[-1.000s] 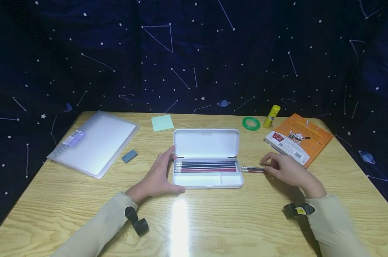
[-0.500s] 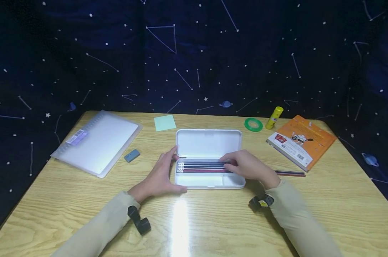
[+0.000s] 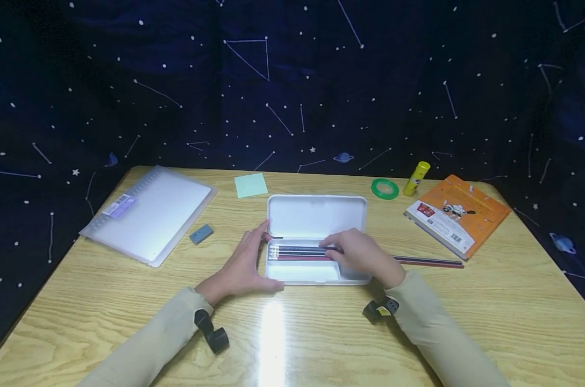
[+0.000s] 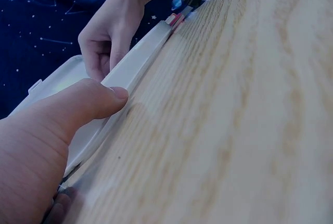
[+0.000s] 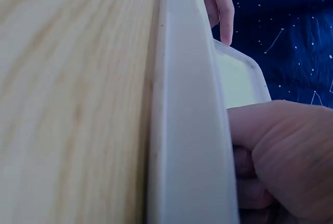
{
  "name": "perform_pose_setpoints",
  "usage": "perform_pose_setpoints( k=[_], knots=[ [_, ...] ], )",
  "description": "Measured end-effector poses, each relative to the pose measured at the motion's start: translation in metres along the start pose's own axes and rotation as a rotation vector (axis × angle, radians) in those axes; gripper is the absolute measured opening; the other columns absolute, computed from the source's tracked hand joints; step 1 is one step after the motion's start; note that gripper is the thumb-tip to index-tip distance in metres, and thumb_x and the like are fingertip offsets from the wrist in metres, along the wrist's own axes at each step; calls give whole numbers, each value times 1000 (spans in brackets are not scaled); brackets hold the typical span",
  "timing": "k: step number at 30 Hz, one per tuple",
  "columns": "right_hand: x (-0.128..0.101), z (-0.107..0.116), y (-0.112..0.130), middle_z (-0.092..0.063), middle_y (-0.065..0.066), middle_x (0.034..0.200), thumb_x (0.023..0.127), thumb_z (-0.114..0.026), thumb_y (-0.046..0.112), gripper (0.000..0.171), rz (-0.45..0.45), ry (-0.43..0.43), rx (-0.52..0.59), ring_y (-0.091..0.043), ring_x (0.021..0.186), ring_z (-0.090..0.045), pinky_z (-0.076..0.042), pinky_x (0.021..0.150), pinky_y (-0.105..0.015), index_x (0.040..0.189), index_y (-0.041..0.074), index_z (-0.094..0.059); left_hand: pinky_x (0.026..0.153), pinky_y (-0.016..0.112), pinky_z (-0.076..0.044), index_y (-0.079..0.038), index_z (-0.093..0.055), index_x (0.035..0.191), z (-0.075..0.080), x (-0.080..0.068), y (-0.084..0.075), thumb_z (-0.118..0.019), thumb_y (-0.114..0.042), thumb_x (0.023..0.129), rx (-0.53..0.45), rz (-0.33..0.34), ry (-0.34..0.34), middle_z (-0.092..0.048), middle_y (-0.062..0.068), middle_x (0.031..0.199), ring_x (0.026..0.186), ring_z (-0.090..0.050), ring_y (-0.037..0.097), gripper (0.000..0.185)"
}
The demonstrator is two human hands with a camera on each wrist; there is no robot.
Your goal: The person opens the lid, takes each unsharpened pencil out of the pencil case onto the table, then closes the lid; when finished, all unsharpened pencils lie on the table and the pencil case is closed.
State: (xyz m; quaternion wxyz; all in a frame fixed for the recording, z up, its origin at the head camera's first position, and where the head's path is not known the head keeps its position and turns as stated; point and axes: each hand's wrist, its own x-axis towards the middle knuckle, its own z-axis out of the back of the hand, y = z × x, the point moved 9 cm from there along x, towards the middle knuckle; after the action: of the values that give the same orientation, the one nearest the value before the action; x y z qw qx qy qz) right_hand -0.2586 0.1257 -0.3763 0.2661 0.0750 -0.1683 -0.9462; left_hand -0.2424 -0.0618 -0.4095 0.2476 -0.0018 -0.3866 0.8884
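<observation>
Left hand point(image 3: 241, 266) flat against left end of open pencil case point(image 3: 316, 217), fingers loose. Right hand point(image 3: 362, 255) inside case, pinching pencil point(image 3: 299, 250) among other pencils.

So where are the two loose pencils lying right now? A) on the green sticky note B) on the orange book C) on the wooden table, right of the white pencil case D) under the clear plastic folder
C: the two loose pencils lie on the wooden table, right of the open white pencil case.
</observation>
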Motion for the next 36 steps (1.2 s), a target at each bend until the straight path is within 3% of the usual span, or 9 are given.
perform_pose_setpoints(
  k=[9,16,25,30,36],
  knots=[
    [4,-1,1,-44,5,56,87,-69,17,14,-14,-11,21,-8,51,-37,-30,49,-21,97,7,-68,105,41,-38,-11,-11,155,0,0,-1,-89,-43,53,-3,-10,-4,-47,2,130,117,-40,17,132],
    [4,-4,0,-48,6,54,88,-69,19,17,-15,10,37,-7,50,-42,-34,50,-20,101,7,-71,103,42,-39,-10,-11,154,0,-1,-1,-89,-43,52,-11,-15,-7,-47,3,128,116,-41,18,132],
    [1,2,4,-48,6,55,89,-67,17,13,36,-46,-28,-7,50,-39,-33,50,-20,97,7,-70,102,42,-39,-9,-11,154,-1,-1,-2,-88,-42,53,-13,-19,-3,-46,3,129,115,-41,18,132],
    [-9,14,-8,-48,6,58,91,-66,21,15,-42,-94,-51,-9,53,-42,-33,51,-23,101,11,-68,102,41,-39,-9,-11,154,-1,-1,-2,-88,-43,53,-12,-23,-2,-47,4,129,116,-41,18,132],
    [-37,36,-36,-48,5,61,89,-67,17,14,-92,-162,-20,-11,56,-42,-34,53,-24,102,11,-68,102,42,-39,-10,-11,154,0,-1,-1,-89,-42,53,-12,-26,-11,-47,3,129,116,-41,18,132]
  ],
)
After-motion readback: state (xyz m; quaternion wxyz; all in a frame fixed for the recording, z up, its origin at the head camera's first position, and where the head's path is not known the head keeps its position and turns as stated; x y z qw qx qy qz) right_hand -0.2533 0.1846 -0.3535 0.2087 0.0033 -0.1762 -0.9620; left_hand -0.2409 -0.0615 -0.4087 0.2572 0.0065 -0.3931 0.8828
